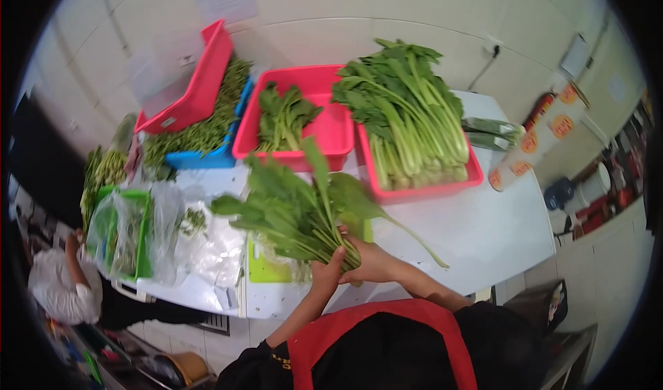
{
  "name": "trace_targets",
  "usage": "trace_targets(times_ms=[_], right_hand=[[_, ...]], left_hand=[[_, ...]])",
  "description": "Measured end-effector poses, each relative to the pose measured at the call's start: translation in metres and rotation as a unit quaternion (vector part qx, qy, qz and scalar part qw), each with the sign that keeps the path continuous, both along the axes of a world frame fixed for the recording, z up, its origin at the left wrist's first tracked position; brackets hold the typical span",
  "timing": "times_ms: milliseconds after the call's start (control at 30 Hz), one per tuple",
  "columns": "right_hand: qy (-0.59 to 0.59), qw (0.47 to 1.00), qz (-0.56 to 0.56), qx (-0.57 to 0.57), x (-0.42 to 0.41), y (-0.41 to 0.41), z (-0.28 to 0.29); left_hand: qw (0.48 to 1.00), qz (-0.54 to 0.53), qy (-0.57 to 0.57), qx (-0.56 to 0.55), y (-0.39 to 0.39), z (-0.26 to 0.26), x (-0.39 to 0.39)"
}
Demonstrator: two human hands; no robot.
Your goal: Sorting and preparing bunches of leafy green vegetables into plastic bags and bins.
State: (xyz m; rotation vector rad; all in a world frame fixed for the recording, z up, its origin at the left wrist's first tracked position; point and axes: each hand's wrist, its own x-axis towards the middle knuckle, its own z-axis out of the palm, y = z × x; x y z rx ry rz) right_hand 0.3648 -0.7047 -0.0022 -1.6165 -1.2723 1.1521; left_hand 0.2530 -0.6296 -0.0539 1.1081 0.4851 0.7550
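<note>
My left hand (327, 276) and my right hand (370, 260) are both closed around the stems of a bunch of leafy greens (290, 203), its leaves pointing up and to the left. One long-stemmed leaf (357, 195) sticks out to the right of the bunch. Beneath lies a yellow-green cutting board (261, 265), partly hidden, with crumpled clear plastic on it. Behind the bunch, a red plastic bin (342, 113) holds a smaller bunch of greens (285, 113). To its right, another red bin (430, 194) is heaped with long-stalked leafy greens (409, 115).
Left are a blue bin (202, 159) of small-leaved greens, a tilted red bin (207, 87), a green basket (145, 234) and plastic bags (212, 255). Wrapped green vegetables (489, 133) and a patterned roll (533, 141) lie right. Another person (67, 286) stands at the far left.
</note>
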Motion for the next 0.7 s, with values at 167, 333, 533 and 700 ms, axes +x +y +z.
trace_targets(times_ms=[167, 333, 533, 700], right_hand=[[-0.128, 0.992, 0.021, -0.007, 0.042, -0.010, 0.055], [-0.106, 0.976, -0.116, 0.150, 0.114, -0.030, 0.125], [-0.018, 0.954, -0.208, 0.217, 0.217, -0.059, 0.175], [-0.134, 0.941, -0.276, 0.142, 0.324, -0.081, 0.066]], left_hand=[[0.978, -0.145, -0.150, 0.030, 0.016, 0.017, 0.041], [0.902, -0.230, -0.348, -0.111, 0.031, 0.141, 0.157], [0.897, -0.256, -0.338, -0.123, 0.055, 0.230, 0.318], [0.993, 0.019, -0.104, -0.056, 0.098, 0.196, 0.349]])
